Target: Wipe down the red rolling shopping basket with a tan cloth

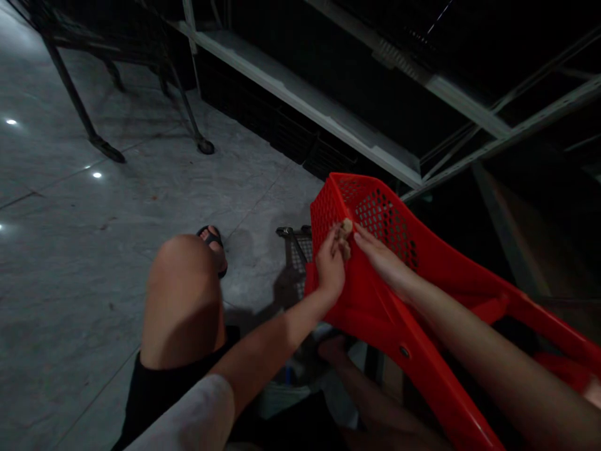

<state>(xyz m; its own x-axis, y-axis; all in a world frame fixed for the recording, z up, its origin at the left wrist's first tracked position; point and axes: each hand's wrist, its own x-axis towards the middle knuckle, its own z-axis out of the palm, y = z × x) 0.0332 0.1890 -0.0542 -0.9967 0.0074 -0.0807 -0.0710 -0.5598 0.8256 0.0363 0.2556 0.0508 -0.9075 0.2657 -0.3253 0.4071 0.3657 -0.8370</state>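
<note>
A red plastic shopping trolley (pixel 370 300) with a perforated basket end stands tilted across the right side of the view. My left hand (pixel 330 260) is closed around a crumpled tan rag (pixel 345 241), at the upper edge of the trolley's basket. Several folds of the rag stick out past my fingers. My right hand (pixel 378 252) lies along the red rim just right of the rag, fingers stretched out and pressed near the edge. Its palm side is hidden.
Pale metal shelving (pixel 300 103) runs behind the trolley. A dark wheeled frame (pixel 75 94) stands at the upper left on grey floor tiles (pixel 154 188). My bent knee (pixel 183 294) and a sandalled foot (pixel 213 244) are left of the trolley.
</note>
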